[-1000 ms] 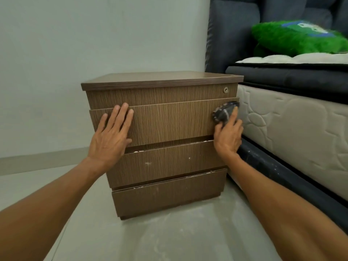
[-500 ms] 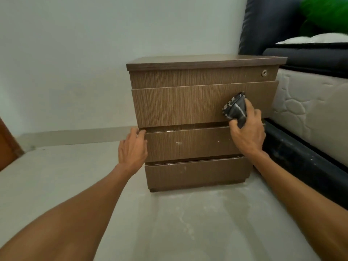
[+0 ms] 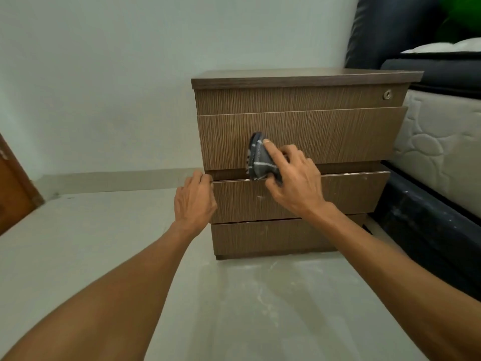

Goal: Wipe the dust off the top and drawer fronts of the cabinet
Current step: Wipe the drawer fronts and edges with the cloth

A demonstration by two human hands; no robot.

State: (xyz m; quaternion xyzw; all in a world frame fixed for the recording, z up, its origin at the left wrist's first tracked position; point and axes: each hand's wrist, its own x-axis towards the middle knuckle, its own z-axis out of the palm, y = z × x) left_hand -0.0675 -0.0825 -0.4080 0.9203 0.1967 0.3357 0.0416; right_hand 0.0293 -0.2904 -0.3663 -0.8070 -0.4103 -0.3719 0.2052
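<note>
A brown wood-grain cabinet (image 3: 338, 136) with three drawer fronts stands on the floor beside a bed. My right hand (image 3: 294, 182) is shut on a dark grey checked cloth (image 3: 257, 160), pressing it against the lower left part of the top drawer front. My left hand (image 3: 194, 201) grips the left end of the middle drawer front (image 3: 346, 194), fingers curled over its top edge. That drawer sticks out slightly. White dust specks lie along its top edge and on its face. A round lock (image 3: 387, 94) sits at the cabinet's upper right.
A bed with a quilted white mattress (image 3: 440, 152) and dark base (image 3: 426, 230) touches the cabinet's right side. A dark headboard (image 3: 385, 32) rises behind. A brown wooden door edge (image 3: 13, 188) shows at left. The pale floor (image 3: 234, 295) carries white dust streaks.
My right hand has slid the cloth leftward across the top drawer front, from its right end to left of centre. My left hand dropped from the top drawer to the middle drawer's left edge.
</note>
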